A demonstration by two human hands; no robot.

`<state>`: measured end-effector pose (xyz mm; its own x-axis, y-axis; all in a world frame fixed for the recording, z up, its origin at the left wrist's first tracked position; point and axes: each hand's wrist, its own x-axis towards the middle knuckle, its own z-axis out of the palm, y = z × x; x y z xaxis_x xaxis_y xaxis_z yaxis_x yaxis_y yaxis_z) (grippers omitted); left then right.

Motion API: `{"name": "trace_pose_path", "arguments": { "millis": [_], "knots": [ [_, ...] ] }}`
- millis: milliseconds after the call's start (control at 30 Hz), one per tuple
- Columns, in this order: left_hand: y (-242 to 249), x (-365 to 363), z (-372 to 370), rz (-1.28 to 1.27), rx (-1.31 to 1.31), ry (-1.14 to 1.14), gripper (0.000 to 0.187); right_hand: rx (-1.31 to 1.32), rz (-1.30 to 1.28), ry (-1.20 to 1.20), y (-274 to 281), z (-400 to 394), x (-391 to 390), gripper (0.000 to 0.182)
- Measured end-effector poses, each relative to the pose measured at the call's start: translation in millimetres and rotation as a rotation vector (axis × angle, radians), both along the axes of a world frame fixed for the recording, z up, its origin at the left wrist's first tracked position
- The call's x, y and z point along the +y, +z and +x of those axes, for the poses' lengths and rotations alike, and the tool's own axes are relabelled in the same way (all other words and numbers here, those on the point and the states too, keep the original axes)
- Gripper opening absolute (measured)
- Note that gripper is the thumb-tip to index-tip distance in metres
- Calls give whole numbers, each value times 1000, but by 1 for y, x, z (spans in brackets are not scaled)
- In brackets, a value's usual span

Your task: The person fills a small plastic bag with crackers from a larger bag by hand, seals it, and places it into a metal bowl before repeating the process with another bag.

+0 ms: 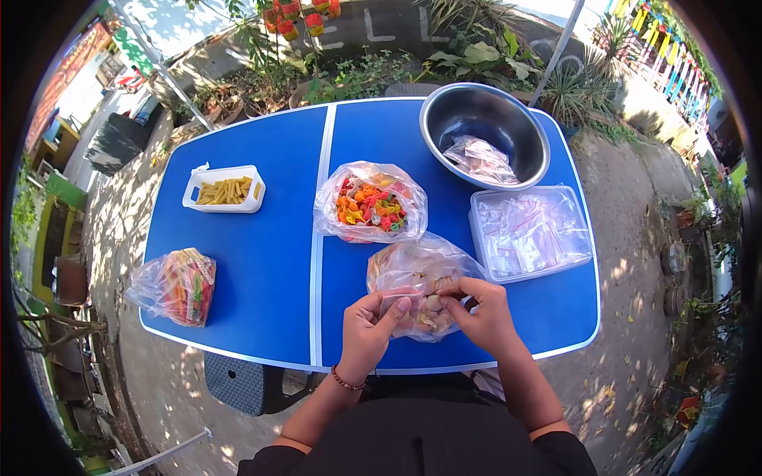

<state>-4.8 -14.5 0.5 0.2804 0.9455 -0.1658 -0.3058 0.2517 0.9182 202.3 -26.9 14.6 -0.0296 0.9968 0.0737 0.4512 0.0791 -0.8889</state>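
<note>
Near the front edge of the blue table lies an open clear plastic bag (pixel 425 260) with pale, beige pieces inside. Over its front part, my left hand (pixel 371 324) pinches a small clear plastic packet (pixel 393 300) between thumb and finger. Close on the right, my right hand (pixel 479 316) has its fingers pressed together at the bag's pale pieces; what they hold is too small to make out. Just behind is an open bag of red, orange and yellow pieces (pixel 371 205). To the right sits a clear box (pixel 530 232) of small empty-looking plastic packets.
A metal bowl (pixel 484 135) with filled packets stands at the back right. On the left are a white tray (pixel 225 190) of yellowish sticks and a bag of colourful strips (pixel 184 287). A dark stool (pixel 234 384) is below the table's front edge.
</note>
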Motion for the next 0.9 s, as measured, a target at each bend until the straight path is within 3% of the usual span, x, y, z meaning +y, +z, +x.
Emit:
{"name": "trace_pose_path", "arguments": {
  "millis": [100,300,400,600,800,900],
  "knots": [
    [-2,-1,0,-19,36,-46,30,203,148,-174,-3,-3,0,12],
    [4,-2,1,-27,38,-177,30,-37,557,22,13,-2,3,21],
    [6,-1,-1,-45,19,-221,29,76,351,28,14,-7,-2,17],
    [2,-1,-5,-143,-34,-307,30,52,189,230,19,0,1,15],
    [4,-2,-2,-152,-50,-280,31,-55,153,365,20,4,0,20],
    [1,-2,-2,-107,9,-257,31,267,31,284,20,6,4,17]
  ]
}}
